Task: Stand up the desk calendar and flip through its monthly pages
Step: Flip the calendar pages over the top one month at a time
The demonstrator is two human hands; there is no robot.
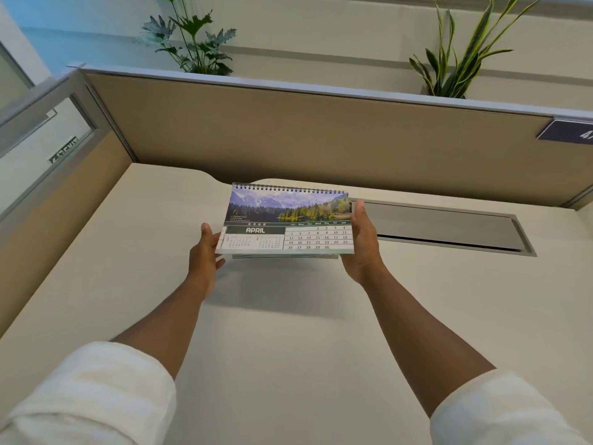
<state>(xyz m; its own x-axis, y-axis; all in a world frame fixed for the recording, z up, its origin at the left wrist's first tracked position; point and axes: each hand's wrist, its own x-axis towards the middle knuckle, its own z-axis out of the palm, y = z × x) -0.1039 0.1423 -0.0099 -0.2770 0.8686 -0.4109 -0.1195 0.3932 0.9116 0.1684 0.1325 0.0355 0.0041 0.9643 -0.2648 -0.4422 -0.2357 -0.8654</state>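
Note:
A spiral-bound desk calendar shows its April page, with a mountain lake photo above the date grid. It is held a little above the white desk, tilted up toward me, with its shadow on the desk below. My left hand grips its left edge and lower corner. My right hand holds the right edge, thumb along the side. The wire binding runs along the top edge. The back panel and base of the calendar are hidden behind the front page.
A grey cable hatch is set into the desk to the right of the calendar. A beige partition wall closes the back and left. Two potted plants stand behind the partition. A dark sign hangs at the right.

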